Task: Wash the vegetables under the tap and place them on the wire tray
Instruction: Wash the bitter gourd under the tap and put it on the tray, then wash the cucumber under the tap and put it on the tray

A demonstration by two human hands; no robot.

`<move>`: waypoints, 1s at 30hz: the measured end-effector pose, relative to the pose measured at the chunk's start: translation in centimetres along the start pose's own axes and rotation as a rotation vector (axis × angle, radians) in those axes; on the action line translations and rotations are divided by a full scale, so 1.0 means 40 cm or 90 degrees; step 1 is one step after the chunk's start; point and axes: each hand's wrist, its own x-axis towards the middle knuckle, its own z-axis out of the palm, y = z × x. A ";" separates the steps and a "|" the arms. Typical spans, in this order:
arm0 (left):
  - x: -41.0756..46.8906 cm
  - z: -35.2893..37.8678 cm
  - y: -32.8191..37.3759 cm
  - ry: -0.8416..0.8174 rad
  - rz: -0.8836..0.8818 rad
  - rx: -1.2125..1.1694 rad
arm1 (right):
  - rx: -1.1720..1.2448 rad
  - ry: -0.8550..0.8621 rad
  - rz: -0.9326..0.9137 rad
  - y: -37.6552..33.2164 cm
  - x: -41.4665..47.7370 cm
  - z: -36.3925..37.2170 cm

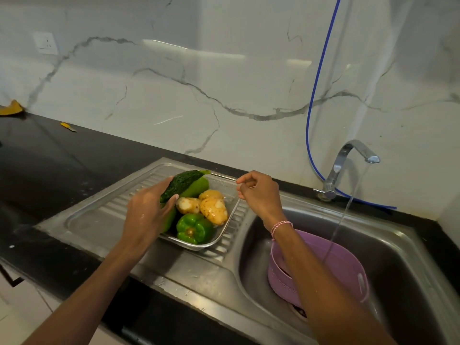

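left hand (146,215) gripping dark green bumpy cucumber (180,183), lowering into rectangular steel wire tray (199,245) beside green bell pepper (194,227) and wet yellow potatoes (214,210). right hand (258,195) loosely curled, empty. chrome tap (348,163) running; nearly finished.

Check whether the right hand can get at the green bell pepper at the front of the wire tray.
Probably yes. The right hand hangs at the wire tray rim, fingers loosely curled and seemingly empty, and the green bell pepper lies uncovered. The left hand is on the dark cucumber.
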 end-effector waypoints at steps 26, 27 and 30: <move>0.003 0.353 0.482 -0.462 0.270 -0.125 | -0.177 -0.050 0.178 0.333 -0.082 -0.345; -0.004 0.411 0.497 -0.552 0.266 -0.078 | -0.216 -0.087 0.206 0.364 -0.085 -0.355; -0.047 0.573 0.520 -0.725 0.269 0.029 | -0.289 -0.281 0.285 0.448 -0.116 -0.364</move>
